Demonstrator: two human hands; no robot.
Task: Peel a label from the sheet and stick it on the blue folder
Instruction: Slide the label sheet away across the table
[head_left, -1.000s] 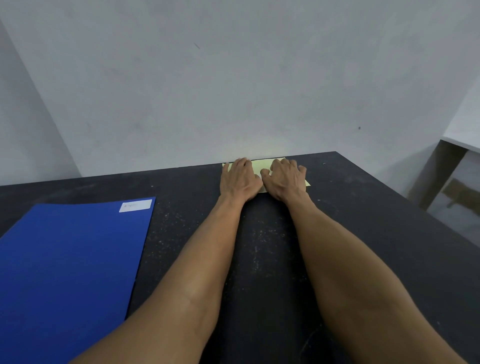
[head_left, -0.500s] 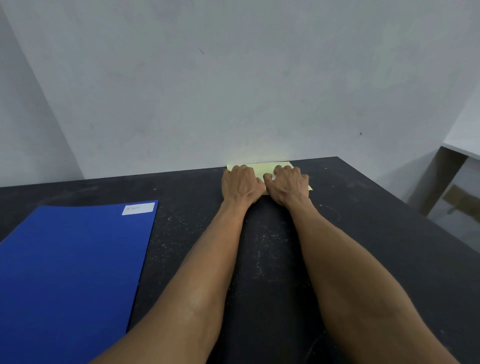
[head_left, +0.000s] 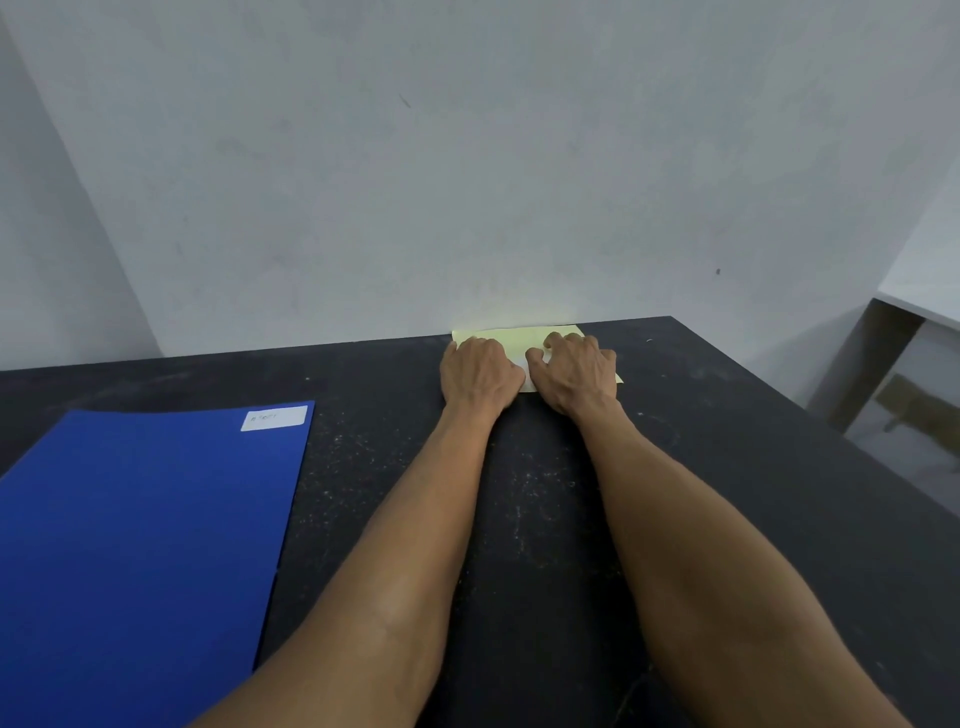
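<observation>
Peel step in hand: your left hand (head_left: 480, 371) lay flat on the yellow label sheet (head_left: 519, 336) at the table's (head_left: 727, 441) far edge; right hand (head_left: 574, 371) curled, pinch not discernible. Blue folder (head_left: 145, 519) lay well left; next, you needed a label corner lifted

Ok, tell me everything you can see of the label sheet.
The label sheet is pale yellow paper, lying flat at the black table's far edge against the wall. The left hand and right hand rest on it, covering most. A whitish patch, perhaps a label, shows between them. Whether any label is lifted cannot be told.
</observation>
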